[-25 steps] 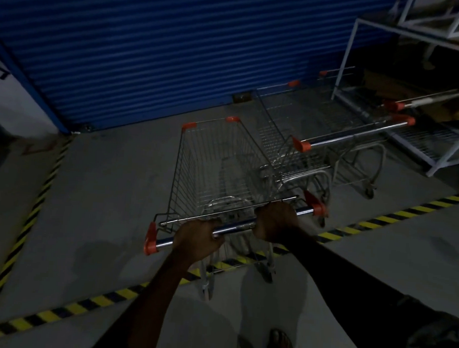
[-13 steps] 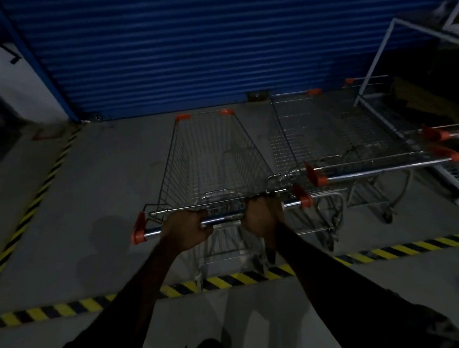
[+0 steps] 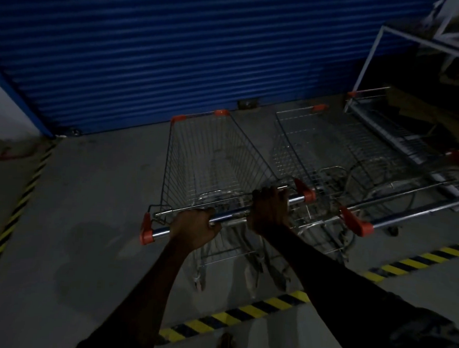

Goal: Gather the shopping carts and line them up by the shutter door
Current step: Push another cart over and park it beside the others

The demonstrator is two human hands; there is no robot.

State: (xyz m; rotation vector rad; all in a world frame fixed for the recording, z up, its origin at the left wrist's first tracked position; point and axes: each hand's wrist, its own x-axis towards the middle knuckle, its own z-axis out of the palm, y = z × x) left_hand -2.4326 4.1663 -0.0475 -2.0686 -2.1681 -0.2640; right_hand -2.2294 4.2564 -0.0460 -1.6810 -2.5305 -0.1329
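Head view: gripped the handle bar (image 3: 231, 215) of 1 shopping cart (image 3: 216, 157) with both hands. Wrapped the left hand (image 3: 196, 226) round the bar towards its left orange cap, and the right hand (image 3: 270, 212) round it nearer the right cap, fingers curled over the top on both. Had the cart pointed nose-first at the blue shutter door (image 3: 176, 51), front rim near the door's foot but apart from it, rear wheels just past the yellow-and-black floor tape (image 3: 242, 311). Saw a second cart (image 3: 317, 152) just beside it on the right, facing the same way and roughly alongside. Made out parts of what looked like a third cart (image 3: 370, 101) beyond that, close to a white rack frame (image 3: 370, 56); too dark and blurred to say how squarely parked. Judged the job well along: 2 carts apparently placed by the door, 1 in hand and nearly level with them. Reckoned as left: easing this cart forward or sideways until flush with its neighbour, then letting go of the bar. Could not tell whether more carts waited elsewhere, out of frame.
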